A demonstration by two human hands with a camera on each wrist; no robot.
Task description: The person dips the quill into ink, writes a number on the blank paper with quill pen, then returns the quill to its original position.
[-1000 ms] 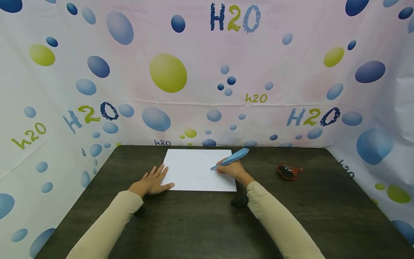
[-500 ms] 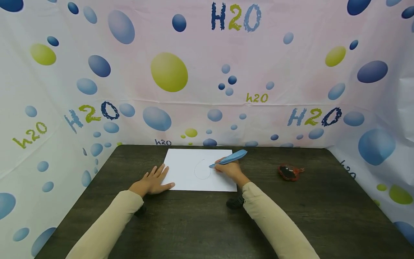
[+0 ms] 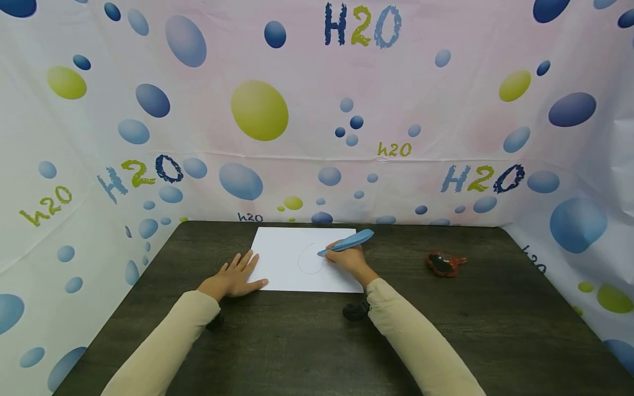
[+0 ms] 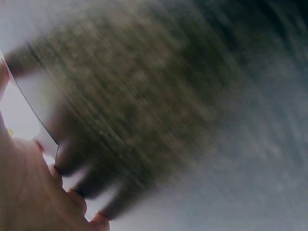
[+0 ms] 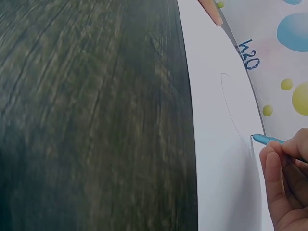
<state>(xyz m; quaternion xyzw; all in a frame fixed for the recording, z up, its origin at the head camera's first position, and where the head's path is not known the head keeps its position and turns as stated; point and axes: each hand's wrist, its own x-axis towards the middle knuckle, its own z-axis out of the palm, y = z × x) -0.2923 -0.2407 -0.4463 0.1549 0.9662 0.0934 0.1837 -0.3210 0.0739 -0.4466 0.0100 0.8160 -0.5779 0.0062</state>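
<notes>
A white sheet of paper (image 3: 282, 247) lies near the back of the dark table. My left hand (image 3: 233, 279) rests flat on its left edge, fingers spread; the left wrist view shows part of that hand (image 4: 29, 187) at lower left. On the sheet's right side, my right hand (image 3: 350, 260) pinches a blue pen (image 3: 354, 240) with a broad, feather-like end. In the right wrist view, the tip of the pen (image 5: 261, 139) meets the paper (image 5: 211, 144) at the end of a thin curved line (image 5: 227, 103). The loop has a gap at its upper right.
A small red-orange object with a dark middle (image 3: 444, 264) lies on the table (image 3: 277, 346), right of the paper. Behind stands a backdrop (image 3: 307, 82) printed with bubbles and "H2O". A dark piece (image 3: 355, 311) shows under my right wrist.
My right hand has moved slightly left and up across the sheet with the pen, and the curved line has grown at its right side. My left hand stays in place.
</notes>
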